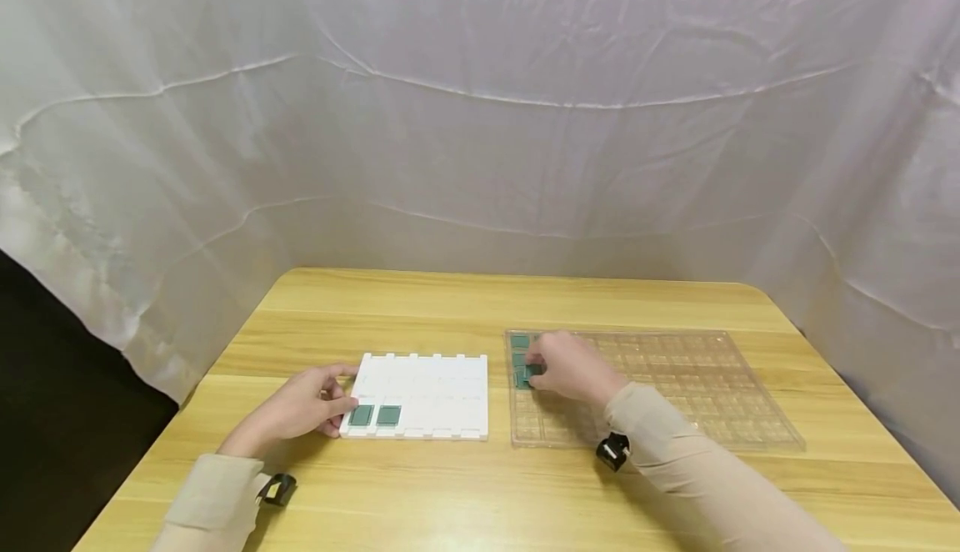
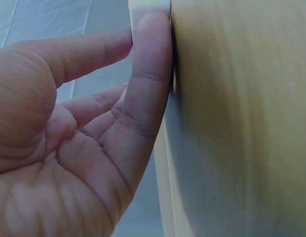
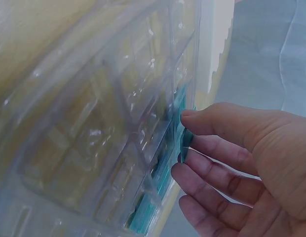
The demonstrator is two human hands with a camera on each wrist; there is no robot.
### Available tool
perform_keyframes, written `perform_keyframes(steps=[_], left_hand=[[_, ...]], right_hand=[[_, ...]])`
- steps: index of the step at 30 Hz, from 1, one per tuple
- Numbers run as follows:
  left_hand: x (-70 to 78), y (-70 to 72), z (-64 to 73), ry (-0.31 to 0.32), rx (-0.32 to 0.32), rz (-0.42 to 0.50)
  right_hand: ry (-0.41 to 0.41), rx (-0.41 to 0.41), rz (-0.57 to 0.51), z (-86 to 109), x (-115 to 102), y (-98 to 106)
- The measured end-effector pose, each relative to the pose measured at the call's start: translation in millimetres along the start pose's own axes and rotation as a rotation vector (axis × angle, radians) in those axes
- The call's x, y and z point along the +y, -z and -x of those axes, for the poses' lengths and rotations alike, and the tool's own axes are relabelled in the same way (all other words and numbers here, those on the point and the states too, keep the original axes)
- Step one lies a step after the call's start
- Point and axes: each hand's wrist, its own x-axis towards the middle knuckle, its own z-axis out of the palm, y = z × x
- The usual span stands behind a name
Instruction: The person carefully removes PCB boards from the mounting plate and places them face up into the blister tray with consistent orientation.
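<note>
My left hand (image 1: 303,402) grips the left edge of a flat white tray (image 1: 442,385), thumb on top and fingers along its side. Two dark green square chips, one near the thumb (image 1: 361,415) and one beside it (image 1: 388,415), lie in the tray's front row. Over the left end of a clear plastic compartment tray (image 1: 660,368), my right hand (image 1: 573,367) pinches a thin green chip (image 3: 185,143) between thumb and fingers. More green chips (image 1: 520,342) sit in that tray's left column, partly hidden by the hand. The left wrist view shows the palm and the white tray's edge.
Both trays lie on a wood-grain table (image 1: 420,494), a narrow gap between them. Behind and to the sides hangs a pale curtain (image 1: 480,160). A black wrist device (image 1: 613,452) is on the right sleeve, another (image 1: 279,489) on the left.
</note>
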Motion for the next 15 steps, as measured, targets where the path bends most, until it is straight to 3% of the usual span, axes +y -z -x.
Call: perform_keyframes(steps=[15], left_hand=[[-1.2, 1.5, -0.6, -0.013, -0.001, 0.002]], right_hand=[[0.033, -0.016, 0.027, 7.8, 11.1, 5.8]])
